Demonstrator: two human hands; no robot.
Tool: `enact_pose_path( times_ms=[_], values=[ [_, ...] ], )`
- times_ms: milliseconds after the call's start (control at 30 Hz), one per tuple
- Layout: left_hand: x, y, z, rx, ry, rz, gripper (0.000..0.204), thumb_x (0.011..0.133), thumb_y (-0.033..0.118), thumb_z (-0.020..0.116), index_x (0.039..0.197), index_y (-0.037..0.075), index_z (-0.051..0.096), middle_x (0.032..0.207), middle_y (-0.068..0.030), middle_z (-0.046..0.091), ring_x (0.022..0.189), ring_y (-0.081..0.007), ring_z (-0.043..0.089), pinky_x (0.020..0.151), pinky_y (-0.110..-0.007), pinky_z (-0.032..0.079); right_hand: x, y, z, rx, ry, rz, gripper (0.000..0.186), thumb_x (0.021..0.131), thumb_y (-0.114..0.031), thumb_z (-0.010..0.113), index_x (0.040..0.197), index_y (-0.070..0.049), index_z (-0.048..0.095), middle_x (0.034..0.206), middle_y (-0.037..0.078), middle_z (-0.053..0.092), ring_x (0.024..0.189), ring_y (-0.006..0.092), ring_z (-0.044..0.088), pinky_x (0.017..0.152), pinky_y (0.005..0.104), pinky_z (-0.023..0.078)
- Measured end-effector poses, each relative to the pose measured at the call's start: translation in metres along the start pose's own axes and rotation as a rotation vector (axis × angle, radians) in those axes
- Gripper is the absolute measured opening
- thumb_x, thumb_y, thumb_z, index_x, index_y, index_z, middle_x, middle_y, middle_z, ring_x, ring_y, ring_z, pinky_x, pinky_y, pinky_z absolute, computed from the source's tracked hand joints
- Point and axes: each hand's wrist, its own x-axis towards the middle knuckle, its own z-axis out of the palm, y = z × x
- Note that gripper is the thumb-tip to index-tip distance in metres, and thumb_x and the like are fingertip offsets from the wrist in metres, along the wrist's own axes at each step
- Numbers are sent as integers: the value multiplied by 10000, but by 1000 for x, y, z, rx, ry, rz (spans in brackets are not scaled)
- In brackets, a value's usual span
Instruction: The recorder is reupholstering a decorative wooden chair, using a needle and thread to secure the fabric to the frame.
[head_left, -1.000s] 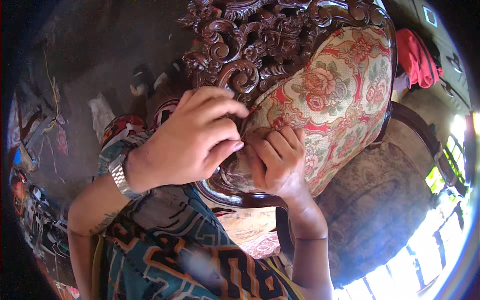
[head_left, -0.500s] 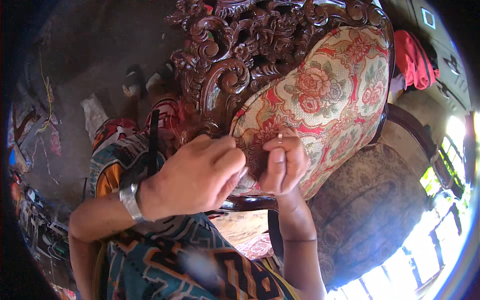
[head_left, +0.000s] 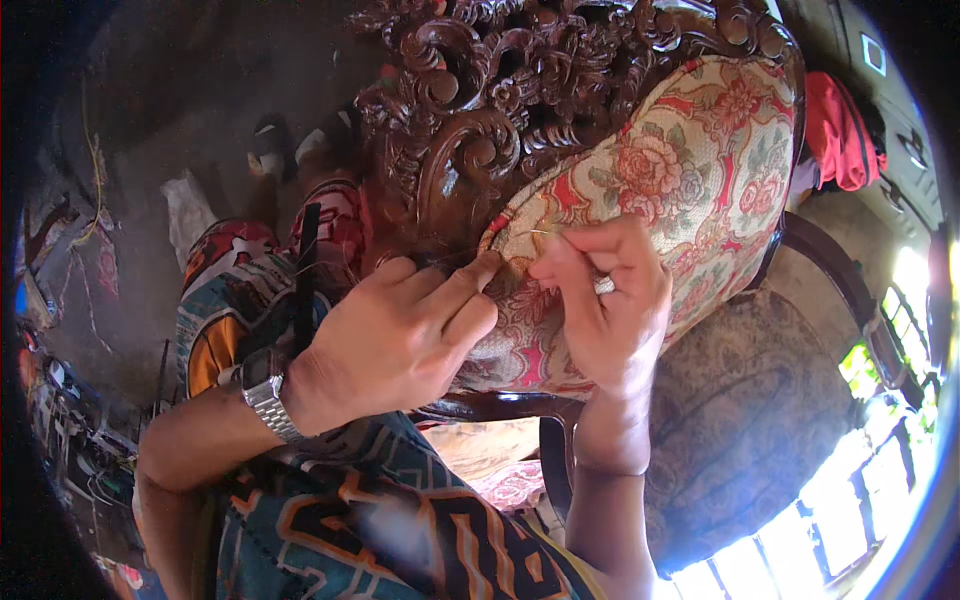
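A floral upholstered chair back (head_left: 655, 180) in cream and red is set in a dark carved wood frame (head_left: 470, 150). At the fabric's left edge, my left hand (head_left: 400, 330) is closed, its index fingertip pressed to the bordered edge; its other fingertips are hidden. A metal-banded watch (head_left: 272, 408) is on that wrist. Over the fabric, just right of the left hand, my right hand (head_left: 615, 300) pinches a thin curved needle (head_left: 541, 232) between thumb and index finger. A ring (head_left: 604, 285) shows on the right hand. Faint thread is visible near the left hand.
A second chair with a brown patterned seat (head_left: 740, 420) stands at the right, beside bright window bars (head_left: 830, 530). Red cloth (head_left: 840, 130) hangs at the far right. Scraps and clutter (head_left: 75, 440) lie on the floor at left. My patterned shirt (head_left: 380, 510) is below.
My right hand has risen and moved right, turning so the needle shows at its fingertips. My left hand has shifted slightly right, its index finger now at the fabric edge.
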Motion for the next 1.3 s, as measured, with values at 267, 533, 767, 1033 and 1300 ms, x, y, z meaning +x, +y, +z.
enact_pose_path(
  times_ms=[267,533,767,1033,1300],
  values=[
    [-2,1,0,46,0,14,170,755,132,639,832,57,508,1151,-166,614,736,-225,610,643,-368,446,1,7,9,-448,28,-203,141,786,-60,714,778,-87,576,516,38,479,465,251,503,566,373,408],
    [2,-1,3,106,57,29,188,708,169,605,876,102,553,1026,-97,590,704,-170,584,648,-325,434,3,16,14,-502,61,-292,150,799,-76,686,788,-95,538,575,74,566,526,322,572,590,416,446],
    [2,0,0,8,8,-4,184,715,113,666,843,67,541,1091,-158,596,771,-264,610,680,-385,476,6,17,17,-526,117,-327,149,810,-48,702,765,-55,560,534,88,528,459,236,492,510,335,411],
    [2,0,-1,22,10,3,184,720,112,672,837,67,538,1094,-156,594,772,-261,611,687,-387,478,5,16,15,-494,20,-229,122,844,-43,657,791,-31,547,562,111,579,453,237,546,476,318,411],
    [1,-2,-2,2,-14,-6,180,723,114,669,848,70,546,1095,-155,591,789,-263,611,714,-393,481,4,13,13,-454,-6,-157,127,865,-48,641,793,-18,540,583,106,602,441,145,517,465,287,393]
  ],
)
